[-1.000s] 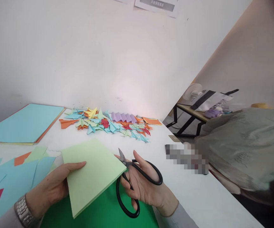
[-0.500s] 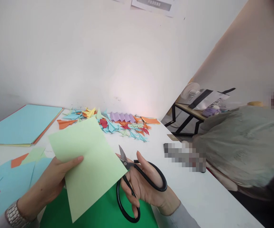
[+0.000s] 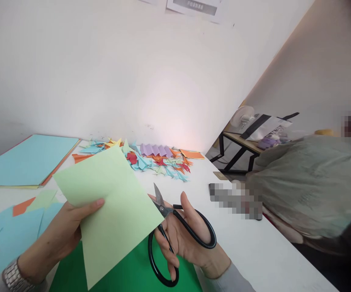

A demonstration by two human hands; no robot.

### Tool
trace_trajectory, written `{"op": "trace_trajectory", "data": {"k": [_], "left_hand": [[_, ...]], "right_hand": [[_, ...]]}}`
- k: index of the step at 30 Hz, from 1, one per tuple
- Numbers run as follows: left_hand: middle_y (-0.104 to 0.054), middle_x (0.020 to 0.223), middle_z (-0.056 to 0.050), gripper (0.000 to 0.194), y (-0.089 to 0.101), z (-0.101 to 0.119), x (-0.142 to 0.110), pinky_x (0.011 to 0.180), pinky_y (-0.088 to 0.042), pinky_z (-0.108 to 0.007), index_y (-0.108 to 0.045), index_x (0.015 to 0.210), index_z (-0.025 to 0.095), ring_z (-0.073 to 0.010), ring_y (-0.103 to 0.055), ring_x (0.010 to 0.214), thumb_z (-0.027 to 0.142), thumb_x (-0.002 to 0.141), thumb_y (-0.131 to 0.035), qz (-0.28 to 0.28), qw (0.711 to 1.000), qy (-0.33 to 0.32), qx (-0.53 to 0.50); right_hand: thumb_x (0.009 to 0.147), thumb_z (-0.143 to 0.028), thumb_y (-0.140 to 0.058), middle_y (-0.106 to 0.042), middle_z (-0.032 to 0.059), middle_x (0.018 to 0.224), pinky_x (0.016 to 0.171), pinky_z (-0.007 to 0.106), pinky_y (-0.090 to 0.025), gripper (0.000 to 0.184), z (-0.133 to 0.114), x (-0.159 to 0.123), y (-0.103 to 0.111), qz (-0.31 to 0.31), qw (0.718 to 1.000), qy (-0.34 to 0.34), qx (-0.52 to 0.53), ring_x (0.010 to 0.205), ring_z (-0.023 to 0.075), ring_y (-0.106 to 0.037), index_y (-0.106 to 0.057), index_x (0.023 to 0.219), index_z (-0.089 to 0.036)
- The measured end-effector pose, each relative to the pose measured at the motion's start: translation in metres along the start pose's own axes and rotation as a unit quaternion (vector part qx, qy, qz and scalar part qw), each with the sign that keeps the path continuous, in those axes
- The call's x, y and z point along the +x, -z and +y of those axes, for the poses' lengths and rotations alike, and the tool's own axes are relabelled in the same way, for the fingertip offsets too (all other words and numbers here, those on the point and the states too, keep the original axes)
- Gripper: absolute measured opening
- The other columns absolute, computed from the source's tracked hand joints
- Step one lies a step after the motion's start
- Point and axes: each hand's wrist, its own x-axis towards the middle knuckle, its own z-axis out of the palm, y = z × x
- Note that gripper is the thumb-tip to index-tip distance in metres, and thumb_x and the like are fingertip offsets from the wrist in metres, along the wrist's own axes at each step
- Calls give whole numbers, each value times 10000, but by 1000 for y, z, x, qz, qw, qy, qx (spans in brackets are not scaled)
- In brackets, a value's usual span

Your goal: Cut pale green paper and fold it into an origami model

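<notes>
Paper [image 3: 116, 219], pale green, plain, in the grip of left fingers [image 3: 92, 207], black-handled scissors [image 3: 162, 209] in right fingers [image 3: 170, 258].

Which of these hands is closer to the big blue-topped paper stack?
Left. The left hand, gripping the light green paper, is in front of the stack and to its right; the right hand, holding the scissors, is farther right.

The left hand [image 3: 64, 227] is held in a pinch, its thumb extended inward and its fingers mostly hidden. The right hand [image 3: 186, 247] is turned palm up, its thumb raised, its fingers partly curled.
</notes>
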Motion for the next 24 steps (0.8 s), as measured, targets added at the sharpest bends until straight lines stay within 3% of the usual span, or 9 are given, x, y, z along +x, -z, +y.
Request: {"op": "trace_trajectory", "data": {"k": [9, 16, 24], "left_hand": [[-705, 1065, -80, 520, 2, 6, -1, 691, -583, -326, -587, 1157, 196, -248, -686, 862, 277, 675, -764, -20, 999, 26, 2], [-710, 1050, -92, 526, 6, 2, 1, 702, -578, -348, -601, 1139, 189, -252, -691, 834, 292, 653, -776, -47, 998, 44, 15], [-715, 1037, -79, 442, 2, 1, -1, 705, -577, -333, -629, 1079, 179, -246, -690, 850, 291, 673, -762, -25, 999, 24, 0]], "right_hand": [[678, -755, 203, -589, -6, 648, 442, 264, -384, 906, -2, -4, 6, -19, 999, -22, -21, 446, 162, -543, -3, 1429, -291], [674, -771, 185, -604, -4, 657, 451, 285, -396, 931, -3, -3, 11, -40, 995, -83, -28, 437, 166, -548, -135, 1388, -266], [668, -776, 180, -600, -2, 655, 448, 277, -397, 932, 0, 0, 6, 0, 1000, -7, -10, 444, 160, -546, -88, 1414, -286]]}}
